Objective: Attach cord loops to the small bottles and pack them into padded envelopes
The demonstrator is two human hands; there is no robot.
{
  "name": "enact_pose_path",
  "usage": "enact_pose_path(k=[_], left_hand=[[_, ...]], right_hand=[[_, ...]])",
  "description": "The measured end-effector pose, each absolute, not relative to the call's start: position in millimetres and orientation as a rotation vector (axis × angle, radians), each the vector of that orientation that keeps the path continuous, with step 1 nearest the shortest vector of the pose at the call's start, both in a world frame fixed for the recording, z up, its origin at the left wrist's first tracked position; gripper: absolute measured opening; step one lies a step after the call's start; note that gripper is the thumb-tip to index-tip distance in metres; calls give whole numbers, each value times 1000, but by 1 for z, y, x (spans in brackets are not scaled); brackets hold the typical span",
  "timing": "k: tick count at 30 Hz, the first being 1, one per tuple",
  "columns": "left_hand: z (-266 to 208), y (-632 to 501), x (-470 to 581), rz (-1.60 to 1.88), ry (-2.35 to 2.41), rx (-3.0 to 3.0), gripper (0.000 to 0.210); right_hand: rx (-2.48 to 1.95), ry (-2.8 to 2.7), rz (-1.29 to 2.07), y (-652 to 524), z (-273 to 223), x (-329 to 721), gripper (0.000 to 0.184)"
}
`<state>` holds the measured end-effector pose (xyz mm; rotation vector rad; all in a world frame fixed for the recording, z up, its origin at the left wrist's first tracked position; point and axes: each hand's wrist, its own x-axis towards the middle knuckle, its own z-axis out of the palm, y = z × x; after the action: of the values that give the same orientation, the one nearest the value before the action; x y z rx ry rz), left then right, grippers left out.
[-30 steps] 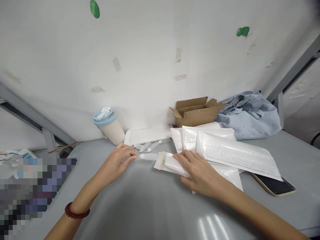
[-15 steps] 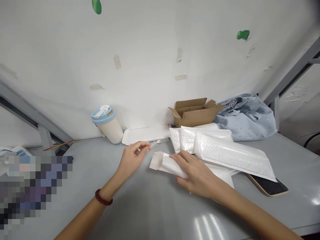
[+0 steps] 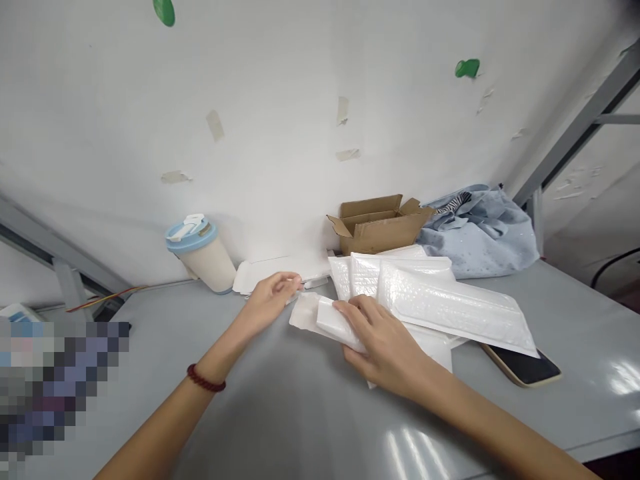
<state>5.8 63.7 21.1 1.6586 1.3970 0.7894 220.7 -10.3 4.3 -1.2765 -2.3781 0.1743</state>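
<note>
My right hand (image 3: 377, 343) is wrapped around a slim white box (image 3: 336, 323), held tilted just above the table. Its open end flap (image 3: 304, 312) faces left, toward my other hand. My left hand (image 3: 270, 301), with a dark red bead bracelet (image 3: 205, 380) on the wrist, is closed in a pinch by that open end. A small clear piece (image 3: 294, 297) shows at its fingertips, mostly hidden. Right behind, a flat white box (image 3: 265, 272) lies against the wall with small clear pieces at its front edge. White bubble mailers (image 3: 450, 303) are piled beyond my right hand.
A phone (image 3: 525, 365) lies partly under the mailers. Behind them stand an open cardboard box (image 3: 383, 230) and a light blue cloth bag (image 3: 480, 237). At the back left is a cup with a blue lid (image 3: 203, 253). The far left is pixelated.
The view has shifted slightly right. My left fingertips, with the clear piece, have come closer to the box's open end, and the flap has opened wider. My right hand keeps its hold.
</note>
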Motion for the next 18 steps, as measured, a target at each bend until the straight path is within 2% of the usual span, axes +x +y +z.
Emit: enact_pose_path(k=[3,5,8,13,18], left_hand=[[21,35,3,704,1108,1317,42],[15,23,3,652,1042,1229,35],[2,17,3,618,1080,1215,26],[-6,18,-6,677,1209,1149,25],[3,5,-13,608,1121,1298,22]], right_hand=[[-1247,-2283,26,-17,0,215,52],[-1255,-2229,-54,-21,-3,208,51],[-1243,-2233,-238,-26,-9,196,48],[-1066,-2363,-661,-32,-24,181,41],[-1064,-2419,-697,-35,-28,181,43]])
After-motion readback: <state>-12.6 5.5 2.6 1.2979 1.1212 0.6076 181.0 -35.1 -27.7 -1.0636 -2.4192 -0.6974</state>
